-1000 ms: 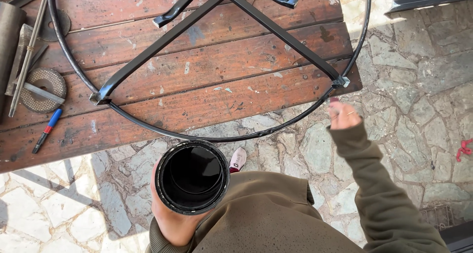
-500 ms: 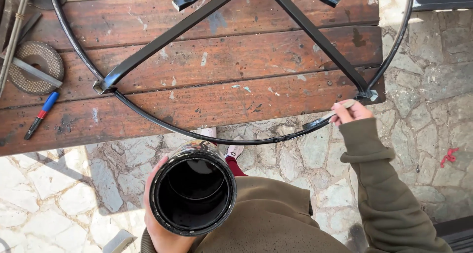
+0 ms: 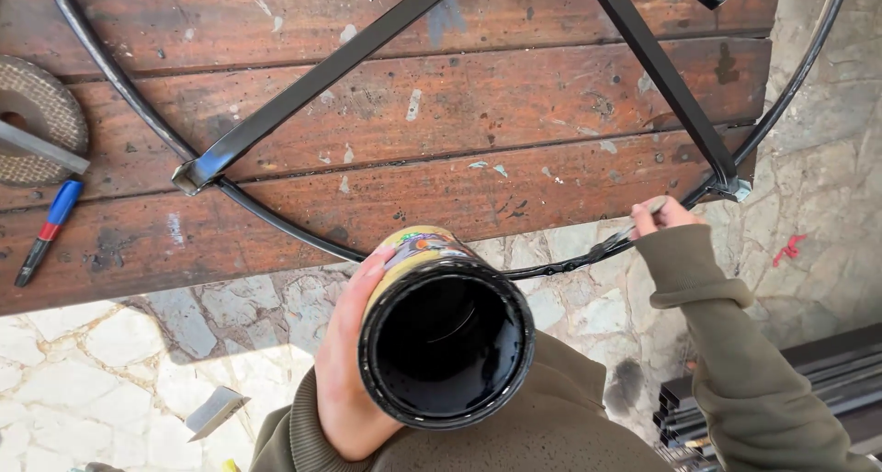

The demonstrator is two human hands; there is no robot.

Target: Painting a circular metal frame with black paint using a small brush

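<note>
Seen from the head camera, looking straight down. The left hand point(image 3: 347, 362) is wrapped around the side of an open round tin of black paint point(image 3: 446, 336), gripping it close to the body; the tin's mouth faces up, its inside coated black, with a coloured label on the wall just beyond the fingers. The right hand point(image 3: 663, 217), in an olive-green sleeve point(image 3: 735, 343), is closed on a thin paintbrush point(image 3: 625, 236) whose dark tip touches the large black metal ring point(image 3: 276, 224), a hoop with straight black crossbars point(image 3: 312, 82) meeting it. The brush meets the ring just left of the right hand, where the hoop overhangs the edge of the worn reddish-brown wooden plank surface point(image 3: 514, 114). Well beyond the left hand, toward the far left edge of the surface, lie a blue and red marker pen point(image 3: 48, 231) and a round grey abrasive disc point(image 3: 35, 114). Below both hands is pale stone paving point(image 3: 110, 343). Dark metal bars point(image 3: 827, 380) lie on the paving just right of the right sleeve.
</note>
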